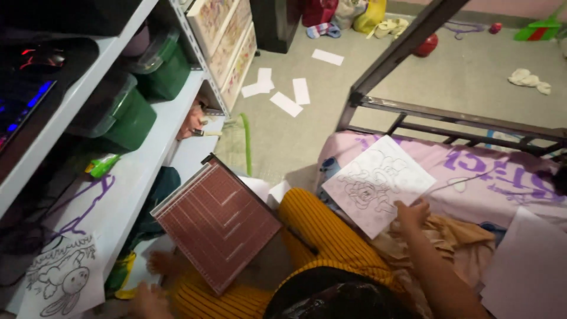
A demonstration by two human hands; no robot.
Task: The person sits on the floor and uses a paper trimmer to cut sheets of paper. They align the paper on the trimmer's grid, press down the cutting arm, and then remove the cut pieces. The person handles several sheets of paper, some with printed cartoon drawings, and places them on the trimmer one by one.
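My right hand pinches the lower corner of a white colouring sheet with a line drawing and holds it up over the bed. A red-brown gridded paper trimmer board rests tilted on a knee in yellow ribbed cloth. My left hand is low at the bottom left, by the board's near corner and a yellow-green object. Its fingers are blurred and partly cut off. A bare foot shows beside it.
A white shelf on the left carries green tubs and a bunny drawing. Another person peers from behind the shelf. A dark metal bed frame borders a purple-printed sheet. Several white paper strips lie on the floor.
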